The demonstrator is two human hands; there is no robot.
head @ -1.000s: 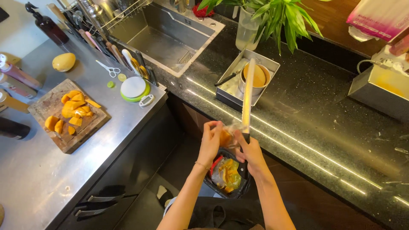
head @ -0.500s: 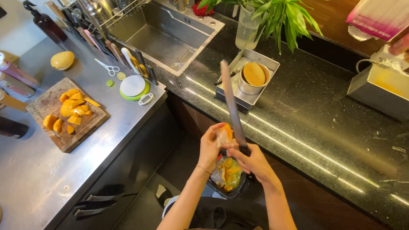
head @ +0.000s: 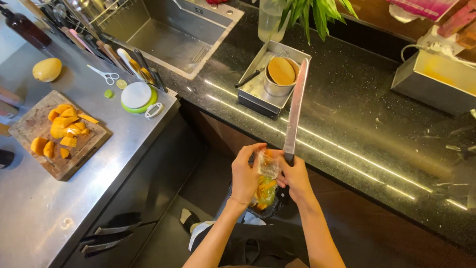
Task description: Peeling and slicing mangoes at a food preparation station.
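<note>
My right hand point(head: 296, 177) grips the handle of a long knife point(head: 295, 108) whose blade points up and away over the black counter. My left hand point(head: 246, 173) pinches a crumpled clear plastic piece point(head: 268, 164), which the right hand's fingers also touch. Both hands are held over a black bin point(head: 265, 198) on the floor holding yellow and orange fruit scraps.
A wooden board point(head: 57, 134) with cut mango pieces lies on the steel counter point(head: 59, 208) at left, near a whole mango point(head: 47, 69), scissors point(head: 104, 75) and a white-green lid point(head: 137, 97). A steel sink point(head: 173, 34) and a metal tray point(head: 263, 84) with a cup sit behind.
The knife blade swung left and back to the right, still pointing up. Both hands stayed together over the bin, now working the clear plastic piece.
</note>
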